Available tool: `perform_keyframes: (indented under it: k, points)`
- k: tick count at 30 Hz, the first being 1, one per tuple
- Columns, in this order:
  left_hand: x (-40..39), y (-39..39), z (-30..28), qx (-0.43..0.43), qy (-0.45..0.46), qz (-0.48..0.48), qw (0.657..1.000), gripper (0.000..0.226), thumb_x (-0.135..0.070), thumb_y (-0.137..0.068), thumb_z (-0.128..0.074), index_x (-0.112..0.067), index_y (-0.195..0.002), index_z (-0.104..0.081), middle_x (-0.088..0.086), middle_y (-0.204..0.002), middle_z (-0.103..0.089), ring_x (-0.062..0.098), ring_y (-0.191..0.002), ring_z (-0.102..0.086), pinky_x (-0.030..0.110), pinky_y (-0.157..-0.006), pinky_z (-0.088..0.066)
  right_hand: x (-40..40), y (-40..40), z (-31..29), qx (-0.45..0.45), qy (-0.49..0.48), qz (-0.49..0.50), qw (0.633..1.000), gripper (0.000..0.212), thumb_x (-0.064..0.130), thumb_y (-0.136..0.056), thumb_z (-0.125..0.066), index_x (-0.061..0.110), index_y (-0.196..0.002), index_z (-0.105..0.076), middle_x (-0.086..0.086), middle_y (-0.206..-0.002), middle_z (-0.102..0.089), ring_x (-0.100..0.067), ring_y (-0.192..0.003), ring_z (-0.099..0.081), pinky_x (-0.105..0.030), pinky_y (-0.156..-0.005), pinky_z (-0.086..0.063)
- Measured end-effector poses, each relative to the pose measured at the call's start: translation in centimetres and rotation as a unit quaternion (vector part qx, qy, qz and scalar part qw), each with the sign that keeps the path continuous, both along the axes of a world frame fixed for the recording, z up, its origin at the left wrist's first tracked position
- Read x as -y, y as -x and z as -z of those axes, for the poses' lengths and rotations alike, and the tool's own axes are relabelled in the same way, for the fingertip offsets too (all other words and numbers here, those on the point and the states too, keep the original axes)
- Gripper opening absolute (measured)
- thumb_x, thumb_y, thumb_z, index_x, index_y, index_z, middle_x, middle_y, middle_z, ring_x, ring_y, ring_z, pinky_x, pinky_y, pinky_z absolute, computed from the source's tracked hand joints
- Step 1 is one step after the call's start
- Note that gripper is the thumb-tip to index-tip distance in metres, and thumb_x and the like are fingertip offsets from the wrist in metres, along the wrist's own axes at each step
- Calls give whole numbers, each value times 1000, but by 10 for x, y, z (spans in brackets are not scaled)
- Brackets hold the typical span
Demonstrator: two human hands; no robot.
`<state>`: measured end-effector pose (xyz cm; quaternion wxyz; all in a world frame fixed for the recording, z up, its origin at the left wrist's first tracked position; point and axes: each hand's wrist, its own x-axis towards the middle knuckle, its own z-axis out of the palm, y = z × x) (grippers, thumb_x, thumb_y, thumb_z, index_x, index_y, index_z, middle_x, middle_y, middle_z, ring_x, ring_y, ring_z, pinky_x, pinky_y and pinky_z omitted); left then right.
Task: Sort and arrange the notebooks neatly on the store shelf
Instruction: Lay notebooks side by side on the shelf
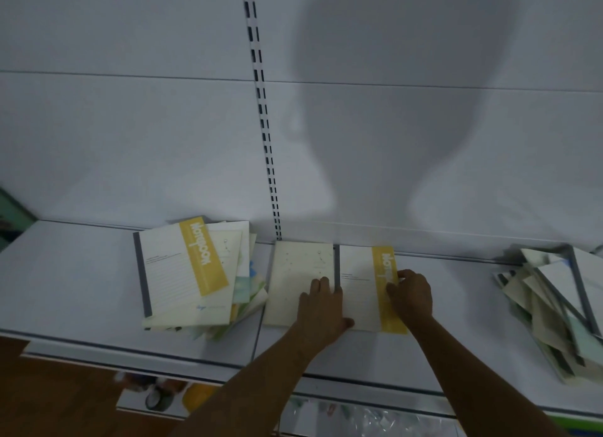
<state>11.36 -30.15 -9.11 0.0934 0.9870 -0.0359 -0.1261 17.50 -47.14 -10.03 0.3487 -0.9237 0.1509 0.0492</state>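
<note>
Two notebooks side by side — left hand point(321, 309) flat on cream notebook point(298, 281), right hand point(411, 293) pinching yellow-banded notebook point(362, 290).

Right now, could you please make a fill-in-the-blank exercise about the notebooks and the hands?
1. The left hand rests on the ____ notebook.
2. The right hand touches a notebook with a ____ band.
3. The two notebooks lie ____ by side.
4. The messy pile lies to the ____.

Missing: cream; yellow; side; left

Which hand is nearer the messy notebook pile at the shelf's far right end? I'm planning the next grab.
Right. The right hand grips the yellow-banded white notebook, nearer that jumbled pile of notebooks; the left hand rests farther away on the cream notebook.
</note>
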Motion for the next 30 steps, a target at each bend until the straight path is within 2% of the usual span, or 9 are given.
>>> perform_keyframes:
  k: [6, 9, 11, 14, 18, 20, 24, 27, 30]
  points:
    - [-2, 6, 0, -10, -2, 12, 1000, 76, -52, -87, -54, -14, -146, -24, 14, -147, -22, 32, -133, -24, 48, -100, -35, 0, 3, 2, -21, 12, 12, 1000, 43, 17, -82, -62, 4, -123, -56, -18, -118, -57, -32, -95, -62, -42, -82, -54]
    - [-9, 10, -5, 10, 41, -6, 999, 68, -45, -91, -52, -15, -147, -25, 13, -150, -22, 30, -134, -26, 44, -102, -35, -7, 6, -6, -17, 41, 15, 999, 46, 20, -83, -62, 6, -126, -52, -17, -121, -52, -34, -107, -55, -44, -86, -50]
    - [-19, 10, -14, 58, 79, -36, 995, 53, -39, -94, -49, -14, -139, -39, 11, -142, -34, 27, -128, -36, 39, -97, -39, -19, 7, -14, 9, 67, 15, 998, 42, 21, -86, -61, 8, -125, -52, -16, -122, -50, -34, -113, -50, -43, -87, -45]
    - [-47, 7, -36, 150, 118, -79, 978, 31, -34, -93, -48, -14, -115, -58, 6, -119, -53, 20, -108, -51, 33, -84, -45, -50, 3, -25, 73, 33, -30, 996, 30, 22, -88, -60, 10, -115, -58, -14, -114, -57, -32, -109, -53, -37, -85, -45]
    - [-106, 9, -72, 225, 133, -174, 950, 16, -30, -89, -51, -18, -88, -61, 4, -94, -61, 22, -92, -58, 33, -74, -49, -118, -1, -45, 92, -42, -104, 989, 19, 18, -89, -57, 11, -106, -64, -7, -101, -65, -26, -93, -62, -25, -73, -41]
    - [-143, 14, -84, 235, 126, -234, 935, 13, -29, -89, -51, -18, -88, -58, 4, -95, -61, 22, -93, -58, 34, -75, -49, -156, 3, -56, 103, -58, -147, 982, 16, 20, -91, -55, 11, -100, -64, -5, -95, -66, -22, -88, -62, -24, -70, -40]
    - [-212, 32, -95, 231, 90, -350, 903, 27, -34, -89, -52, -17, -110, -54, 5, -111, -56, 23, -107, -53, 36, -82, -48, -226, 14, -70, 97, -79, -235, 964, 18, 23, -93, -51, 10, -85, -61, -4, -81, -61, -21, -78, -59, -24, -63, -36]
    - [-249, 50, -92, 172, 57, -420, 890, 52, -42, -89, -54, -8, -126, -42, 11, -124, -48, 26, -118, -46, 41, -86, -48, -266, 20, -69, 89, -76, -272, 955, 30, 33, -93, -54, 10, -104, -68, -6, -98, -70, -21, -95, -64, -23, -77, -42]
    - [-274, 66, -83, 114, 72, -460, 878, 61, -46, -86, -59, -4, -126, -39, 15, -126, -45, 30, -120, -45, 42, -89, -46, -292, 26, -68, 56, -55, -289, 954, 40, 36, -92, -54, 8, -120, -63, -8, -117, -67, -22, -108, -62, -28, -91, -45]
